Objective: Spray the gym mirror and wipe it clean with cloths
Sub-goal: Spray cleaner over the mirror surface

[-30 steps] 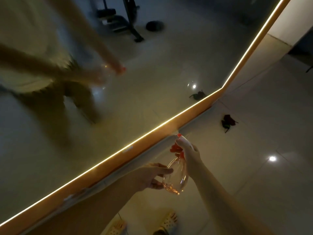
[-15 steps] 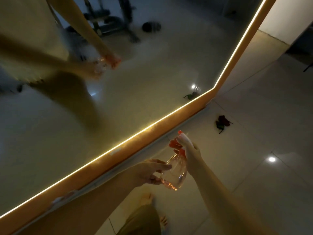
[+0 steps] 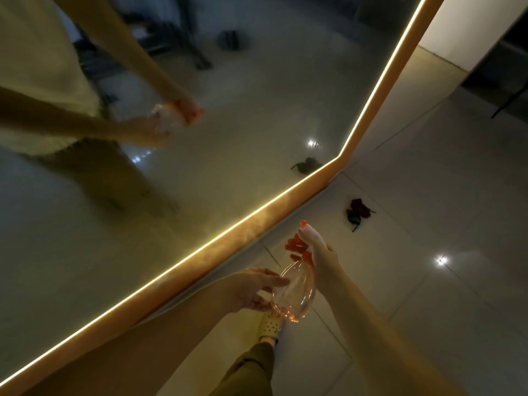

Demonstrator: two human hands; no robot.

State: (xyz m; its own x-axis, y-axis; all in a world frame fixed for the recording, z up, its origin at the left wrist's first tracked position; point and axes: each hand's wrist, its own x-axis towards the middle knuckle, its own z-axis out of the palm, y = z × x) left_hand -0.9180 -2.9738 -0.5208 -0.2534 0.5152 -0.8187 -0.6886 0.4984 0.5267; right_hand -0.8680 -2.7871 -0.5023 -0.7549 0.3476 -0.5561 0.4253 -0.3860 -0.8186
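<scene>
A clear spray bottle (image 3: pixel 295 292) with a red and white trigger head is gripped at the neck by my right hand (image 3: pixel 321 260), its nozzle pointing up toward the mirror (image 3: pixel 228 138). My left hand (image 3: pixel 253 290) touches the bottle's body from the left with straight, spread fingers. A faint mist hangs near the mirror's lit frame (image 3: pixel 257 212). Dark red and green cloths (image 3: pixel 358 212) lie on the floor tiles to the right of the mirror's corner.
The mirror reflects my arms, gym equipment and the glossy floor. A wall corner (image 3: pixel 457 32) stands at the upper right. My foot in a perforated clog (image 3: pixel 270 327) stands on the tiles below the bottle.
The view has shifted a little, and my leg and clog have come forward under the bottle. Both hands stay on the bottle in much the same pose.
</scene>
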